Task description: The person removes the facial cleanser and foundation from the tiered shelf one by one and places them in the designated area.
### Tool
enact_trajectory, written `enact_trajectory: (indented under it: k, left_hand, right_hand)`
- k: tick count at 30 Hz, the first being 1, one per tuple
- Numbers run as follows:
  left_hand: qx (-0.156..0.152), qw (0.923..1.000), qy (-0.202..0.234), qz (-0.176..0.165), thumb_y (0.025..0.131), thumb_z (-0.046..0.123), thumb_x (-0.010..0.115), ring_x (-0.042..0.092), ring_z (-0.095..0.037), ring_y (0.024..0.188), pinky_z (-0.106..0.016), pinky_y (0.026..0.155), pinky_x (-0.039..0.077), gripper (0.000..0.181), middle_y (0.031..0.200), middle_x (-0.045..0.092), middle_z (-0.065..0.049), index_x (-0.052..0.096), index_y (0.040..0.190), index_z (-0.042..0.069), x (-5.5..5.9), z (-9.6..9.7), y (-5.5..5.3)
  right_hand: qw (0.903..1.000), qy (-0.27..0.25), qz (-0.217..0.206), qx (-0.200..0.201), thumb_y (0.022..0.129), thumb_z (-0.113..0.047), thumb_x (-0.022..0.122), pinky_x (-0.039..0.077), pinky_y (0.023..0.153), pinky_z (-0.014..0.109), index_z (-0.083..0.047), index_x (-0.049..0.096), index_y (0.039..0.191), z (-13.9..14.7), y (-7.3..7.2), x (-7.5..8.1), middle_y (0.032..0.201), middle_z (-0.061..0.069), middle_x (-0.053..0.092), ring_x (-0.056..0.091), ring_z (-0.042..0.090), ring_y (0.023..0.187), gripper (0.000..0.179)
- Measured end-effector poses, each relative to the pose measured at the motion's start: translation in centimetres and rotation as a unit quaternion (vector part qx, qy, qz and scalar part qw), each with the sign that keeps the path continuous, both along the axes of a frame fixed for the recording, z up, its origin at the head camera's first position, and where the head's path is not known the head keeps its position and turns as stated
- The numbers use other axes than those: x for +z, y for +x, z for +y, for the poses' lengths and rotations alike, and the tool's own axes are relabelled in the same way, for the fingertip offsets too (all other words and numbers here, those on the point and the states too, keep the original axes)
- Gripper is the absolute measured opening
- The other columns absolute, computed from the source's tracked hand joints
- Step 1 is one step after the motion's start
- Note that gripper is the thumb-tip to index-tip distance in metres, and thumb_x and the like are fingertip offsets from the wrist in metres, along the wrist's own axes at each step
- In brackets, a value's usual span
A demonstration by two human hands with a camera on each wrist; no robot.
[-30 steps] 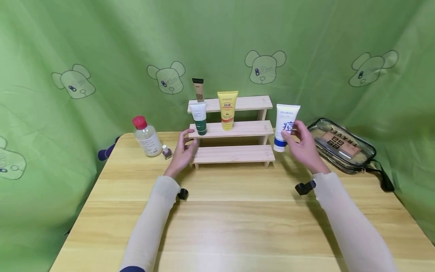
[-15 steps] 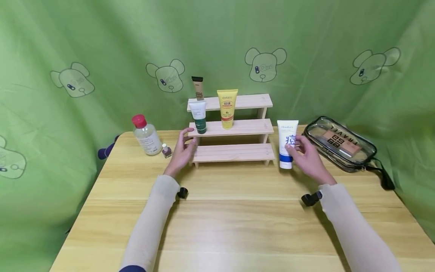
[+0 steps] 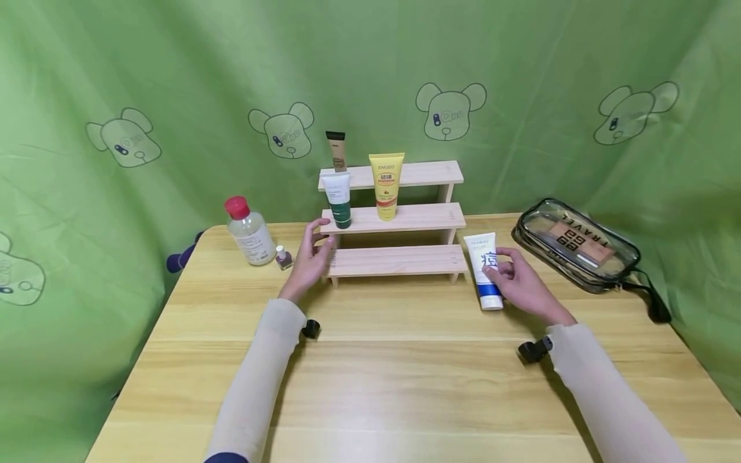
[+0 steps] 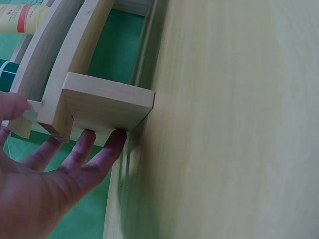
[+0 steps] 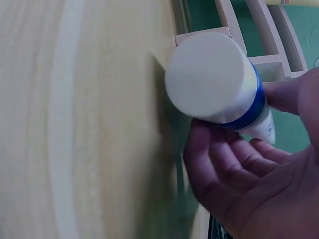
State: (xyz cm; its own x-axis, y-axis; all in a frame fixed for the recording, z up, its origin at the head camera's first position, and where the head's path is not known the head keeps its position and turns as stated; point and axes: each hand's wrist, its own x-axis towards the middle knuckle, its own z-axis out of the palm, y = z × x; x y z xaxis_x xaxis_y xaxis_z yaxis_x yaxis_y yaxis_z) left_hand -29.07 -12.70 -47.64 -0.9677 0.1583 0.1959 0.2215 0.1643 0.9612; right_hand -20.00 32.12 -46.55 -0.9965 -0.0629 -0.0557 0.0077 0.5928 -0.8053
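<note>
The right hand [image 3: 523, 283] is holding the white tube [image 3: 483, 273] between its thumb and bent fingers, keeping it off the table [image 3: 405, 386], between the wooden rack [image 3: 399, 262] and the clear pouch [image 3: 579, 247]. Since a second ago, the tube is coming away from the table's back edge, its top now leaning left instead of right. The left hand [image 3: 311, 257], fingers loosely extended, is still touching the rack's left end, while the yellow tube [image 3: 386, 186] is standing unmoved on the middle shelf.
</note>
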Motion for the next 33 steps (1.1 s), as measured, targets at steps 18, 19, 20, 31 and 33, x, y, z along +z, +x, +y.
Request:
enact_trajectory:
  k: [18,19,20,31,33]
  left_hand:
    - [0.001,0.9999,0.007,-0.014,0.115,0.015,0.053,0.061,-0.044,0.136,-0.056,0.111,0.053,0.046,0.158,0.05,-0.019,0.042,0.158,0.026,-0.2,-0.3,0.1]
    - [0.002,0.9999,0.006,-0.015,0.115,0.016,0.053,0.061,-0.044,0.136,-0.056,0.111,0.053,0.046,0.158,0.051,-0.018,0.042,0.159,0.026,-0.2,-0.3,0.1]
    - [0.002,0.9998,0.007,-0.016,0.115,0.015,0.053,0.061,-0.044,0.136,-0.056,0.111,0.052,0.047,0.158,0.051,-0.019,0.042,0.159,0.026,-0.1,-0.3,0.1]
    - [-0.006,0.9998,0.012,-0.016,0.115,0.016,0.053,0.059,-0.045,0.139,-0.056,0.115,0.051,0.046,0.16,0.049,-0.019,0.041,0.159,0.025,0.0,-0.2,0.0]
    - [-0.004,0.9998,0.012,-0.016,0.115,0.015,0.052,0.059,-0.046,0.139,-0.056,0.114,0.051,0.046,0.16,0.049,-0.019,0.04,0.159,0.024,0.1,-0.2,0.1]
  right_hand:
    - [0.9987,0.048,-0.013,-0.015,0.113,-0.025,0.059,0.063,0.069,0.029,0.004,0.052,0.15,-1.3,0.3,0.3,0.133,0.032,0.065,0.071,0.035,0.106,0.048]
    - [0.9988,0.04,-0.02,-0.017,0.113,-0.026,0.058,0.064,0.069,0.03,0.004,0.052,0.151,-1.3,0.3,0.2,0.134,0.032,0.064,0.071,0.035,0.106,0.048]
    - [0.9989,0.036,-0.024,-0.019,0.114,-0.026,0.058,0.065,0.069,0.031,0.003,0.052,0.151,-1.3,0.3,0.2,0.134,0.032,0.064,0.071,0.034,0.106,0.048]
    - [0.9964,0.078,0.032,0.003,0.111,-0.021,0.062,0.06,0.071,0.025,0.006,0.054,0.147,-0.8,-0.1,1.8,0.128,0.031,0.067,0.072,0.038,0.104,0.046]
    - [0.9931,0.09,0.075,-0.002,0.11,-0.019,0.064,0.056,0.074,0.021,0.006,0.056,0.145,-1.0,-0.5,2.8,0.124,0.03,0.07,0.072,0.041,0.104,0.044]
